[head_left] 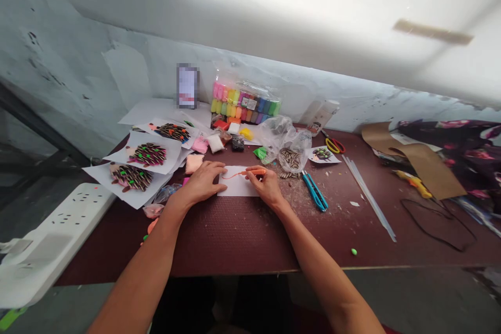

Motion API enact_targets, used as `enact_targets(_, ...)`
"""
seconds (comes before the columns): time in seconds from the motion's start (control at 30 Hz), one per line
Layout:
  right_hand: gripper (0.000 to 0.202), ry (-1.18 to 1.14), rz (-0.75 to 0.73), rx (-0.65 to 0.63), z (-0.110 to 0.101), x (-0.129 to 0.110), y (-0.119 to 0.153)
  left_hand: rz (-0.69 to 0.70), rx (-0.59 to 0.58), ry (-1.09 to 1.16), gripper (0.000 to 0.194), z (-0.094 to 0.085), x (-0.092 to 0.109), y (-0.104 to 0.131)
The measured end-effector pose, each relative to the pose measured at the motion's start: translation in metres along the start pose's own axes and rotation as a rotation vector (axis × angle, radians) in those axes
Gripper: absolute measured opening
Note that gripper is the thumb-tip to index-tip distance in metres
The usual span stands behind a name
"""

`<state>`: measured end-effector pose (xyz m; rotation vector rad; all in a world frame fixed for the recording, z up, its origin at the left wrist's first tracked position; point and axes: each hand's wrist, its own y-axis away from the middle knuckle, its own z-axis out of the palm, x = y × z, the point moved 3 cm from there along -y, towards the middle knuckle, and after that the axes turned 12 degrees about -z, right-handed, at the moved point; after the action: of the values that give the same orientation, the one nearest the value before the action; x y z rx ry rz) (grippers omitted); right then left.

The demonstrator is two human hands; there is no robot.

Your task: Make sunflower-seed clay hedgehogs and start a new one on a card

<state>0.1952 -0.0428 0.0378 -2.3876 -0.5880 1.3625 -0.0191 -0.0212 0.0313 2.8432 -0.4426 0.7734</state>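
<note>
Power strip [74, 229], orange item [255, 171] in right hand [267, 186] near teal cutter [314, 191], left hand [202, 183] unclenched

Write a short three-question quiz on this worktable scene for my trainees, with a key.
1. Multiple choice: What does the right hand hold?
a) a glue gun
b) an orange pen-like tool
c) a power strip
2. True or false: The blue tool lies to the right of the white sheet.
3. Fill in: The left hand touches the ____ side of the white sheet.

Key: 1. b; 2. true; 3. left
</note>
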Motion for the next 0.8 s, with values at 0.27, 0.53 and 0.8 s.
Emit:
enact_targets(0.27,0.02,0.045,0.059,0.037,-0.005,0.001,0.0,-0.002,0.002,0.001,0.046,0.0,-0.001,0.0)
enact_targets(0.53,0.021,0.067,0.091,0.059,-0.011,0.004,0.001,0.02,0.011,0.015,0.045,0.002,-0.003,-0.001)
enact_targets(0.8,0.019,0.07,0.119,0.078,-0.015,0.008,0.003,0.005,0.007,0.007,0.045,0.0,-0.002,0.0)
